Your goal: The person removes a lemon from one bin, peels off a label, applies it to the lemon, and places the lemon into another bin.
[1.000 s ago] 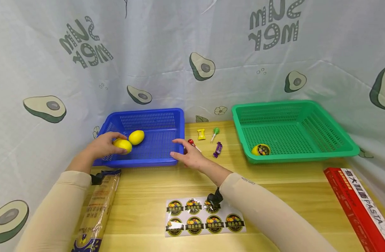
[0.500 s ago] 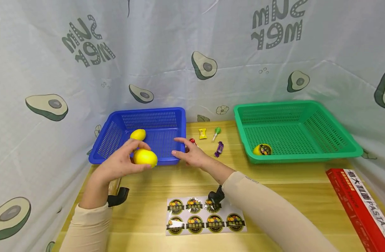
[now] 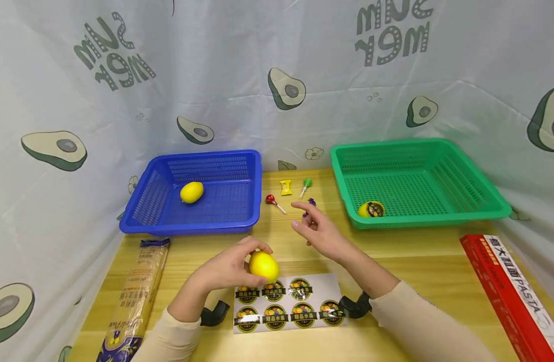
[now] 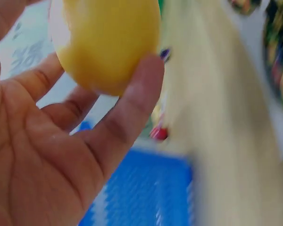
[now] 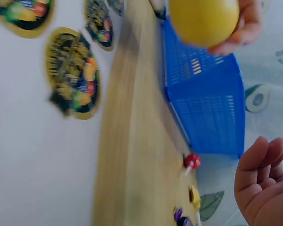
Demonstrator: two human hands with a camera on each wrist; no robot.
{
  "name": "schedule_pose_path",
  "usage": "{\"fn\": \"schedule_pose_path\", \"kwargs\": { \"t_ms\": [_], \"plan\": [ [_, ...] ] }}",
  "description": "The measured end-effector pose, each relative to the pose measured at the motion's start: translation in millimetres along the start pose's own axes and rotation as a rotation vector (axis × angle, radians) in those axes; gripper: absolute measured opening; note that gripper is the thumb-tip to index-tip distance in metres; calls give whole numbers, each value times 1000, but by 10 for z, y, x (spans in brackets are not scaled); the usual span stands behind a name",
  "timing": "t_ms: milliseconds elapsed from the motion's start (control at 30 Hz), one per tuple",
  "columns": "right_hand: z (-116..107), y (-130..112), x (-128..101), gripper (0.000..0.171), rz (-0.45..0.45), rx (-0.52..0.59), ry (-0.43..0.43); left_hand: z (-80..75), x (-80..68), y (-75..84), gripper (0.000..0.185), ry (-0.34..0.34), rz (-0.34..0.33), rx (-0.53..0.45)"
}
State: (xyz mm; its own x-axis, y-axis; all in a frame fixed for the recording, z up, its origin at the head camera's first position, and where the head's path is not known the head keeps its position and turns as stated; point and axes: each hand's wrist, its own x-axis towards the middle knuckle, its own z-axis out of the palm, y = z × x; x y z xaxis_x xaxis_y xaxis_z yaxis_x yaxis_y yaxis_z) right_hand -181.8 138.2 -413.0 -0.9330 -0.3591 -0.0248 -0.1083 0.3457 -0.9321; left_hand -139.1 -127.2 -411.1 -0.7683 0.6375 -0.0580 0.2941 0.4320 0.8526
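Hung behind and to both sides: an avocado-print curtain (image 3: 277, 75). Carried everything on pale wood: the desk (image 3: 204, 322). Sat at the desk's back left, moved no more than the camera did: a blue basket (image 3: 240, 221), with one lemon in the basket (image 3: 191, 192) left inside. Stood at the back right: a green basket (image 3: 421, 221), a stickered lemon (image 3: 371, 209) in its near left corner. Lay along the right edge: a red pasta box (image 3: 507, 291); along the left edge: a bag of spaghetti (image 3: 134, 296). Spread at the front middle: a sticker sheet (image 3: 288, 309). Came out of the blue basket within the last second and now held just above the sheet's left end: the held lemon (image 3: 264, 266), clasped by the left hand (image 3: 227, 269), fingers curled round it. Drew back from the blue basket's rim: the right hand (image 3: 322, 232), now relaxed and holding nothing, above the desk's middle. Suggested, as a judgement, that labelling came next. Scattered between the baskets: small sweets (image 3: 286, 187).
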Motion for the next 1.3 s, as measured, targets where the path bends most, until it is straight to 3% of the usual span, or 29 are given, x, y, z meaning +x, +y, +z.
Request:
{"fn": "schedule_pose_path", "kwargs": {
  "t_ms": [200, 333, 467, 667, 767, 967, 1300],
  "plan": [
    [-120, 211, -397, 53, 66, -19, 55, 309, 361, -72, 52, 28, 24, 157],
    [-164, 276, -562, 42, 65, -13, 89, 436, 528, -99, 55, 84, 16, 179],
    [-164, 302, -622, 30, 12, -29, 15, 515, 618, -125, 55, 171, -23, 159],
    [-74, 382, -641, 20, 12, -101, -272, 588, 658, -184, 53, 219, -54, 47],
    [-12, 439, -651, 22, 27, -108, -360, 599, 653, -200, 52, 213, -53, 3],
    [61, 573, -646, 35, -4, -233, -385, 634, 630, -218, 47, 195, -46, -10],
    [90, 619, -580, 31, -86, -330, -374, 601, 626, -239, 48, 208, -64, -11]
  ]
}}
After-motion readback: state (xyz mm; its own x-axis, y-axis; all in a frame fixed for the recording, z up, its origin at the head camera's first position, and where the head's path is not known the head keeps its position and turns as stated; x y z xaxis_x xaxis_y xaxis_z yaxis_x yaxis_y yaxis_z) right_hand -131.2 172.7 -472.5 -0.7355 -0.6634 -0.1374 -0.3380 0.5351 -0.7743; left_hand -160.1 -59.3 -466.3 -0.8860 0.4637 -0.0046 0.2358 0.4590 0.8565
